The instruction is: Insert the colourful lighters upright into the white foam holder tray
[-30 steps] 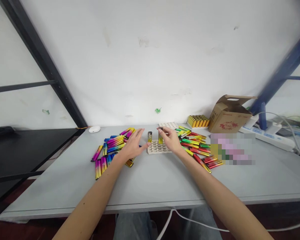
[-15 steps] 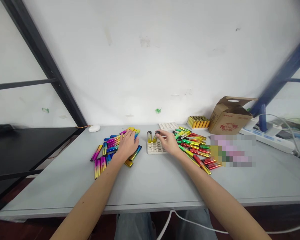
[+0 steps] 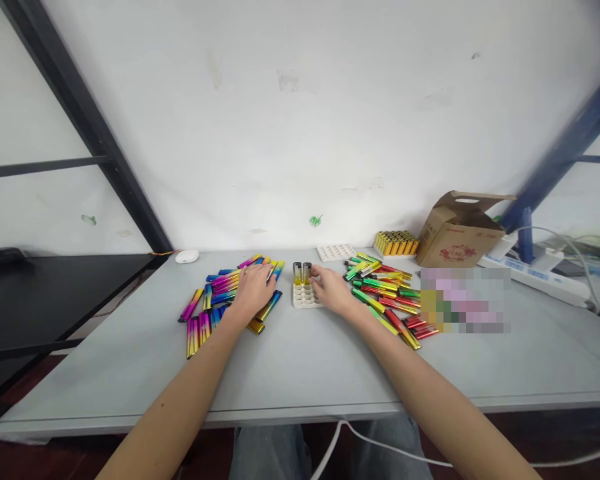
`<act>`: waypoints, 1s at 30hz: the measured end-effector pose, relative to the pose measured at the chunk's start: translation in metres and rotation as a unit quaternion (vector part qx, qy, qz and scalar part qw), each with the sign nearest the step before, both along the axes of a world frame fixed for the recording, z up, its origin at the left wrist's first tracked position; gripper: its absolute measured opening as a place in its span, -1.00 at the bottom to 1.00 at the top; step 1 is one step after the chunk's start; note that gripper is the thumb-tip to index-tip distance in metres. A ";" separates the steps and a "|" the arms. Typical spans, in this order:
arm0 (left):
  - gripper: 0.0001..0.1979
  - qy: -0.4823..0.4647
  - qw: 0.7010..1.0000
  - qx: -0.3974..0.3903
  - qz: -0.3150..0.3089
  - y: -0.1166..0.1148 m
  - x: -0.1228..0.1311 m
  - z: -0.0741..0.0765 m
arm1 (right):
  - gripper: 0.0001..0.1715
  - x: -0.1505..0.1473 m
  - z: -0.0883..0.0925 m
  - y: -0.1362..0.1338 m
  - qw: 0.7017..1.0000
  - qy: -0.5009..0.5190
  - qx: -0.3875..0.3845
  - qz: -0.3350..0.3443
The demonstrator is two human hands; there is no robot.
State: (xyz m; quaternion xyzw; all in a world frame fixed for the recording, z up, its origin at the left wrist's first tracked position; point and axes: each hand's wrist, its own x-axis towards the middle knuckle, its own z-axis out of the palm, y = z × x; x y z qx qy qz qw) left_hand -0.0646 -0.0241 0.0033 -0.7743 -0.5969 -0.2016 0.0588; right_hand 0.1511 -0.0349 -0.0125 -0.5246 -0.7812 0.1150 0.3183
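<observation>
Left hand lies flat, grip released, on a heap of glossy rainbow sleeves. Right hand pinches a clear yellow lighter upright in the white honeycomb tray mid tabletop, beside another lighter

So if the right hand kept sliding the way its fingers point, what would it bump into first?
Probably the two upright lighters standing in the white tray; the right hand points left at them and looks almost touching, though depth is unclear.
</observation>
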 end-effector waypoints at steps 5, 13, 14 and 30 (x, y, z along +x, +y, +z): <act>-0.68 0.018 0.999 0.026 -0.005 0.004 -0.005 -0.005 | -0.72 -0.001 0.004 -0.007 0.999 -0.052 -0.005 0.003; -0.70 0.045 0.999 0.020 -0.015 0.007 -0.007 -0.010 | -0.70 0.000 0.002 -0.005 0.997 -0.069 0.007 0.011; -0.70 0.042 0.999 0.022 -0.014 0.007 -0.007 -0.010 | -0.70 0.000 0.002 -0.005 0.997 -0.070 0.007 0.011; -0.64 0.043 0.998 0.030 0.018 -0.001 0.000 -0.001 | -0.70 -0.001 0.006 -0.008 0.996 -0.090 0.008 0.006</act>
